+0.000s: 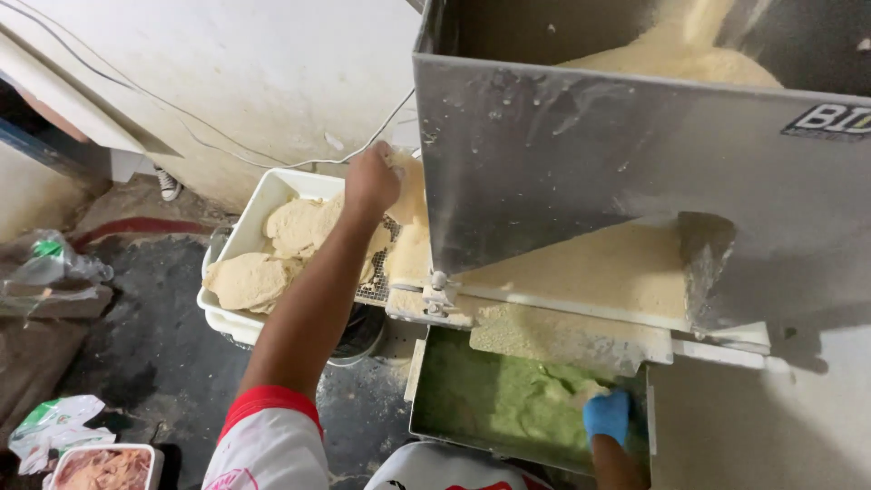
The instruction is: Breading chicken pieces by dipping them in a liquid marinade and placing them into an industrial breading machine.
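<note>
My left hand (pixel 372 179) is closed on a breaded piece (pixel 406 186) beside the machine (pixel 635 172), above the tub (pixel 243 238). My gloved right hand (pixel 606 416) presses green batter (pixel 494 399) below it.

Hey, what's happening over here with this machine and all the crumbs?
A person is working at a metal breading machine loaded with pale crumbs. Their bare left hand reaches to the far end of the machine's mesh belt, above a white tub holding breaded cutlets. Their right hand, in a blue glove, is down in a metal tray of green batter. Whether either hand grips anything cannot be seen.
</note>
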